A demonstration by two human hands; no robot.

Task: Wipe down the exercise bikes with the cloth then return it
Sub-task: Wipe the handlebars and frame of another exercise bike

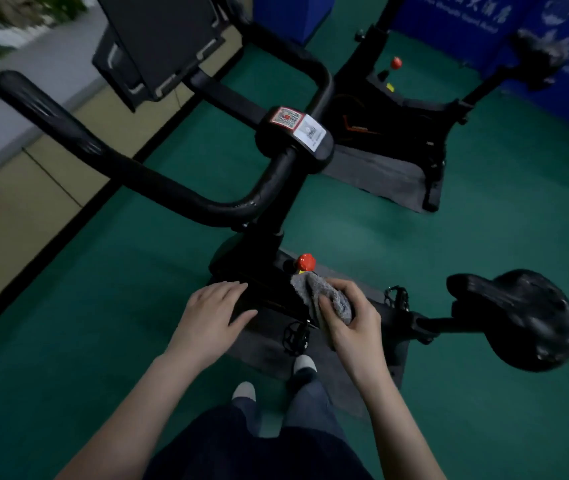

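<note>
Top left, 10 o'clock: pale window strip point(6, 15), smeared by motion blur, nothing readable. Green floor point(68, 306) below it.

Near bike point(265, 237) fills the centre. It is all black in low light, so the frame detail is hard to make out. Handlebar point(103, 157) loops out toward 9 o'clock. Console point(158, 46) at 11 o'clock, top cut off by the edge of view. Two code stickers point(296, 124) on the stem clamp, print too small to read.

Left hand point(213, 313), at 7 o'clock of centre: fingers straight and slightly spread, holding nothing, palm down over the bike's dark body. Cannot tell whether it presses or only touches.

Shoes point(244, 391) at 6 o'clock, only the toes showing past the trouser legs.

Red knob point(305, 262) just below centre. Cloth point(331, 296), grey and fleecy, sits at the knob's 5 o'clock, bunched against the bike frame. Its lower part is hidden under the fingers.

Right hand point(352, 323): fingers and thumb curled round the cloth, gripping it.

Saddle point(525, 317) at 4 o'clock, surface blurred.

Second bike point(397, 112) at 1 o'clock stands on a grey mat point(380, 174), with its post cut off at the top. Its saddle is only a dark blur at 2 o'clock. Blue banner point(483, 22) behind it, white lettering unreadable.
</note>
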